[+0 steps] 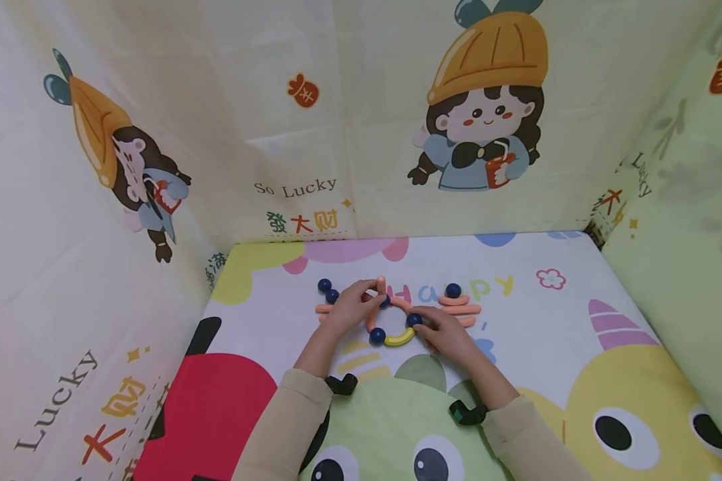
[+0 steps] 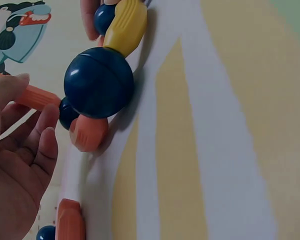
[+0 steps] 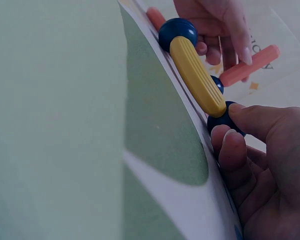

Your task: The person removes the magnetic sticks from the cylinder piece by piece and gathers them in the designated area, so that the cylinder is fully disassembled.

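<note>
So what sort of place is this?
Perhaps a screened-off play corner: cartoon-printed cloth on three sides, a cartoon-printed tabletop, and navy balls and salmon-pink rods that look like a construction toy.

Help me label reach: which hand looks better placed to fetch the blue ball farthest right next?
Probably the right hand: it is nearer that blue ball, though it pinches the ring's ball. The left hand is farther away and grips the straight orange stick.
</note>
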{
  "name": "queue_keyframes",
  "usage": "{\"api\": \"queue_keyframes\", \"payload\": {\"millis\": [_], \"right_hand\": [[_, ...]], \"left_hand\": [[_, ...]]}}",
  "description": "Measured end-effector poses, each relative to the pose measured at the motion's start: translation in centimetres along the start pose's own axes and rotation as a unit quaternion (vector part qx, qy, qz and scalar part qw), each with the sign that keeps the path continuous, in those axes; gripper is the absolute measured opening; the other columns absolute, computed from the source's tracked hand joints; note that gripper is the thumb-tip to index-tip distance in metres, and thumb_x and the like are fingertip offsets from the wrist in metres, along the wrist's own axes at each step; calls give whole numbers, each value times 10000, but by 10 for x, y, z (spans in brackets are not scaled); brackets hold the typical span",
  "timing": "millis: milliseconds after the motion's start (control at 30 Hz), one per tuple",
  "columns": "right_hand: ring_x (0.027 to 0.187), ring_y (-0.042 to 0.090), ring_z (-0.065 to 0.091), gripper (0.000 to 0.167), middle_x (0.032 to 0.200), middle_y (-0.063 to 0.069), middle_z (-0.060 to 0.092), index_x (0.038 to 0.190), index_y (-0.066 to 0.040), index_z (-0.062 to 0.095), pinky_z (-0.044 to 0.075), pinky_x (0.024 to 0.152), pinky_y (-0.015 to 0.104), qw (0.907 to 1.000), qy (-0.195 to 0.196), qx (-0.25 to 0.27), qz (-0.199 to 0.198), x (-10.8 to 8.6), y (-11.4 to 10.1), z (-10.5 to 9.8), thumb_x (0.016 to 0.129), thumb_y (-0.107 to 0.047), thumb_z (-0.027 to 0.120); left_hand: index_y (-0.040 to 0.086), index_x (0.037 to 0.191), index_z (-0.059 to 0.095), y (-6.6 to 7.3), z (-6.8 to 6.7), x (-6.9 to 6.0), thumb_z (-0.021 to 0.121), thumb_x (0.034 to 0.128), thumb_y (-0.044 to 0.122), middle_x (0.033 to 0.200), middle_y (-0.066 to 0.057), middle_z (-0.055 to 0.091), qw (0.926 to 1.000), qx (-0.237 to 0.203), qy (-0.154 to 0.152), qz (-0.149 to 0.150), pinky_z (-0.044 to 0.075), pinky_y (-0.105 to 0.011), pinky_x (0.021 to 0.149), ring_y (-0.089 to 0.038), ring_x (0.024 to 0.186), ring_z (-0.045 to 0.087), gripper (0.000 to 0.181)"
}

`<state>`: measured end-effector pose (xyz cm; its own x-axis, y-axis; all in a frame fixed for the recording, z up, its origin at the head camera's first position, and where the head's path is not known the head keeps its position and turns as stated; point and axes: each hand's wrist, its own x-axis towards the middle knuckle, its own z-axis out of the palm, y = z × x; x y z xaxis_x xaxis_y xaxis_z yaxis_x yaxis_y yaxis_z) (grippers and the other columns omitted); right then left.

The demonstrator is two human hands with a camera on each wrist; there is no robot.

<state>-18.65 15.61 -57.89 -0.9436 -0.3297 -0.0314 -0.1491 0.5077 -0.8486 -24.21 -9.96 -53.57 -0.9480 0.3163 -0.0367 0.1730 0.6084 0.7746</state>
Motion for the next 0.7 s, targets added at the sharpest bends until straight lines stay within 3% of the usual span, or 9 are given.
{"api": "queue_keyframes", "payload": {"millis": [567, 700], "right_hand": [[472, 208, 550, 390, 603, 19, 568, 1383, -354, 543, 482, 546, 319, 10000, -16, 4, -20, -1, 1, 0, 996, -332, 590], [464, 209, 546, 392, 596, 24, 566, 1387, -360, 536, 483, 540, 321, 10000, -47, 22, -7, -1, 0, 0, 997, -347, 583]], "left_hand": [[345, 1128, 580, 0, 13, 1, 512, 1001, 484, 1044, 49, 623, 9997, 131, 158, -104, 472, -385, 868, -165, 909, 602, 200], [340, 1189, 581, 0, 13, 2, 500, 1009, 475, 1088, 50, 615, 9993, 219, 175, -230, 471, -393, 900, -171, 935, 595, 240]]}}
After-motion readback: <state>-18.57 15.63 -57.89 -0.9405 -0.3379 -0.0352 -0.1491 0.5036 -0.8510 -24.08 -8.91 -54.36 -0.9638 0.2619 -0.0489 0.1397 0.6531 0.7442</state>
